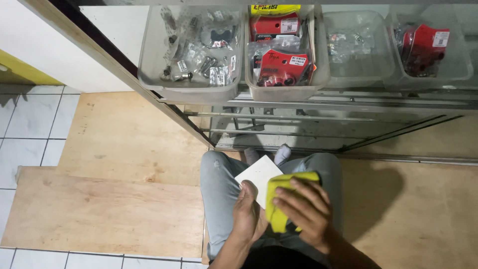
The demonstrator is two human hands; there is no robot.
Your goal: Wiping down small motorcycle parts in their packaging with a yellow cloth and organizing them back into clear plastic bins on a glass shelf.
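The left hand (249,214) is closed around the near edge of a white card (259,175), thumb on top, holding it flat above the person's lap in grey trousers (219,184). The right hand (304,211) is clamped on a yellow cloth (279,199), fingers spread over it, pressing it against the right side of the card. Farther off, clear plastic bins (191,79) on a glass shelf (348,102) hold bagged metal parts (199,55) and red packets (281,65), with plywood boards (114,194) over the tiled floor (27,134) to the left.
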